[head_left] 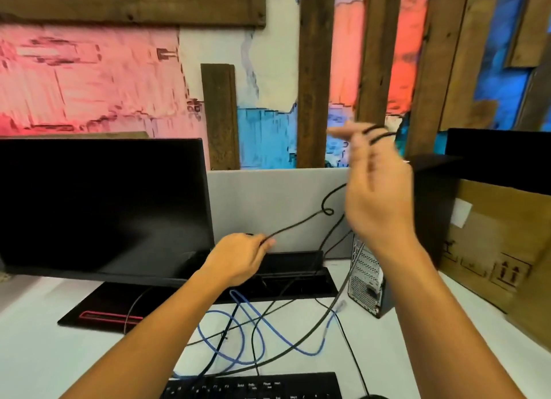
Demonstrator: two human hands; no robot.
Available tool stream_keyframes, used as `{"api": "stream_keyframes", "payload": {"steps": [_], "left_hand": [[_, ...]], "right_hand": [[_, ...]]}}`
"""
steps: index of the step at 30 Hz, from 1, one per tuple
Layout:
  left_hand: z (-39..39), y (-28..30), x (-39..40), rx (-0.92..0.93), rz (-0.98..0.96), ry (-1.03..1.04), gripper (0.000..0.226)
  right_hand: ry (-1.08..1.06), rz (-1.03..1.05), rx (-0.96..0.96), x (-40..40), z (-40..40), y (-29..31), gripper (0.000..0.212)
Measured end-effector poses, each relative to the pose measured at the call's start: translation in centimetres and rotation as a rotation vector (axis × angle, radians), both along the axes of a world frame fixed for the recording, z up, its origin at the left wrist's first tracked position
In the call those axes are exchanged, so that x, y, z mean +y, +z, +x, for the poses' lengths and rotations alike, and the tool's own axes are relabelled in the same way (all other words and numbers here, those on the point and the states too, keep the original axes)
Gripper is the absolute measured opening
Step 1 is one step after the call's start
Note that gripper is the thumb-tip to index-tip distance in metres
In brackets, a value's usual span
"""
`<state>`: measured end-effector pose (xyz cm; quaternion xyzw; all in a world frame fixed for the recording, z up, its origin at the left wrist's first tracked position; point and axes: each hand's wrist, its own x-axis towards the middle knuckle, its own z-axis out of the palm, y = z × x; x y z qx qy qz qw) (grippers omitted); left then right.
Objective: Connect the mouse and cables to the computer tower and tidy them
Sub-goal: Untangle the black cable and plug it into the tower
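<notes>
My left hand [240,257] pinches a thin black cable [298,224] in front of the grey partition. The cable runs up and right to my raised right hand [377,187], where two turns of it are wound around the fingers; that hand is blurred. The black computer tower [368,282] stands on the white desk at the right, its perforated back facing me. A blue network cable [247,336] lies in loops on the desk, its clear plug [340,305] loose near the tower. Several black cables cross it. The top of a mouse [371,396] shows at the bottom edge.
A black monitor [101,207] on a red-trimmed base stands at the left. A black keyboard [253,386] lies at the near edge. An open cable tray [292,276] is set in the desk. A cardboard box [495,243] leans at the right.
</notes>
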<state>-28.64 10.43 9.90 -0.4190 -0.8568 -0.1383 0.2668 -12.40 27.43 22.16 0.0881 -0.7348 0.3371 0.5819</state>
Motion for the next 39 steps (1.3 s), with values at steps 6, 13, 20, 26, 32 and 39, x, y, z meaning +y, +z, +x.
{"api": "stream_keyframes", "payload": {"steps": [6, 13, 20, 26, 32, 39], "left_hand": [[0.7, 5.2, 0.7, -0.92, 1.222, -0.111, 0.053], [-0.2, 11.0, 2.7, -1.298, 1.565, -0.211, 0.036], [-0.1, 9.9, 8.3, -1.064, 1.016, 0.038, 0.057], [2.3, 4.8, 7.7, -0.58, 0.295, -0.084, 0.042], [6.2, 3.0, 3.9, -0.199, -0.052, -0.008, 0.04], [3.5, 8.8, -1.1, -0.178, 0.521, 0.191, 0.04]], "right_hand": [[-0.399, 0.39, -0.772, 4.3, -2.6, -3.2, 0.022], [0.383, 0.089, -0.928, 6.1, 1.4, -4.0, 0.032], [1.636, -0.415, -0.888, 1.6, 4.0, -1.3, 0.03], [1.472, -0.682, -0.273, -3.2, 5.4, 0.9, 0.031], [0.49, -0.633, 0.324, -0.3, 0.7, 1.8, 0.027], [-0.359, 0.29, -0.651, 1.1, -0.9, -2.6, 0.033]]}}
